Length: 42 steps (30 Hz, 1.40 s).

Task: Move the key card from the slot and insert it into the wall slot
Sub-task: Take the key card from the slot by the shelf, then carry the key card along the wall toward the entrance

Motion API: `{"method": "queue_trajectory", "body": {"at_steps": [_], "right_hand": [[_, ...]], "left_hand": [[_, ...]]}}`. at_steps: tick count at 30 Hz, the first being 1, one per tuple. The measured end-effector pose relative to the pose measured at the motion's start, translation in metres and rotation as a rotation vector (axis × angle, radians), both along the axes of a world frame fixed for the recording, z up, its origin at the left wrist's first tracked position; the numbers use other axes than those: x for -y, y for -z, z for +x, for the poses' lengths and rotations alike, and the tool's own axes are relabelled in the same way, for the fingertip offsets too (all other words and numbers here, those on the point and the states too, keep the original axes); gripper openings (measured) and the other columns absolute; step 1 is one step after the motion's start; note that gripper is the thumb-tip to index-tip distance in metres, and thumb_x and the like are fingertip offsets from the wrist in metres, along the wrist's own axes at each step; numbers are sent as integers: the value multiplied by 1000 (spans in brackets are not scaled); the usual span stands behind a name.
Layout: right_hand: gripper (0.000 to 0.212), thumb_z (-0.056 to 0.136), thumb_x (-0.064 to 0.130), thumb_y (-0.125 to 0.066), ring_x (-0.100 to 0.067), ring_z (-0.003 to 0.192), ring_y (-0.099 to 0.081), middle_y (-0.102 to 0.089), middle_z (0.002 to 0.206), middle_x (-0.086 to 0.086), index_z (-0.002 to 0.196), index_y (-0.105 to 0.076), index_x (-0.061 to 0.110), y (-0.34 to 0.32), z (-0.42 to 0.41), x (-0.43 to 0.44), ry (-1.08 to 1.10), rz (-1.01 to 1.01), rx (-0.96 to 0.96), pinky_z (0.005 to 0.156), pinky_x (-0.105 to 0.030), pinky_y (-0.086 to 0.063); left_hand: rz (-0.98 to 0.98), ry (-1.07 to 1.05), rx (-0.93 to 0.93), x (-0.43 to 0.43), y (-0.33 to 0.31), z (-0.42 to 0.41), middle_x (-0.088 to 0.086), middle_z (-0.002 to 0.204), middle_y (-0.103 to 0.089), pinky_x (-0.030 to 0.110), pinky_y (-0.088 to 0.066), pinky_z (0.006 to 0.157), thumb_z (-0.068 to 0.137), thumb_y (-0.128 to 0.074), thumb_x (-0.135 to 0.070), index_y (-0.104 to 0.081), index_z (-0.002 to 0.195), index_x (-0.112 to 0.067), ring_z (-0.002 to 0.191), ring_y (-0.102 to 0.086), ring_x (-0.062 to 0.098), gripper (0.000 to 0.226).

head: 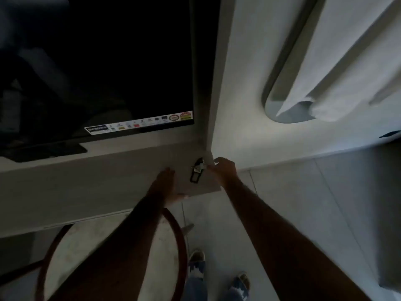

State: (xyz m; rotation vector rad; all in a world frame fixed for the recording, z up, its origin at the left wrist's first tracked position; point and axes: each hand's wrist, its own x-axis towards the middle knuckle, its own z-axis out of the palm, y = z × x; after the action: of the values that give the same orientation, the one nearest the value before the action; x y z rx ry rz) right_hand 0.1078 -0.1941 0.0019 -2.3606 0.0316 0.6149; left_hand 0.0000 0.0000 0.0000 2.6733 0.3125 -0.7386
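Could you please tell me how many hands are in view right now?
2. The left hand lies flat on the pale grey shelf, gripping its front edge. The right hand reaches the shelf's corner beside the small dark key tag.

Wall corner [209, 146] beside key holder [196, 170]

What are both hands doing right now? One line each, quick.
Left hand: open, flat on the shelf, holding nothing.
Right hand: fingers pinched at the keys near the shelf corner; too dark to confirm a grip.
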Motion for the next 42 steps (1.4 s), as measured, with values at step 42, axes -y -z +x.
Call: {"method": "queue_trajectory", "body": {"at_steps": [42], "right_hand": [[45,74,-10,-80,-25,87,-72,-69,111,-28,114,-62,-21,-104,15,82,526,712,-349,56,-14,-58]], "left_hand": [[-99,122,214,88,-88,39,13,167,-15,40,-20,125,73,-77,-61,-11,158,-9,154,-15,28,120]]}}
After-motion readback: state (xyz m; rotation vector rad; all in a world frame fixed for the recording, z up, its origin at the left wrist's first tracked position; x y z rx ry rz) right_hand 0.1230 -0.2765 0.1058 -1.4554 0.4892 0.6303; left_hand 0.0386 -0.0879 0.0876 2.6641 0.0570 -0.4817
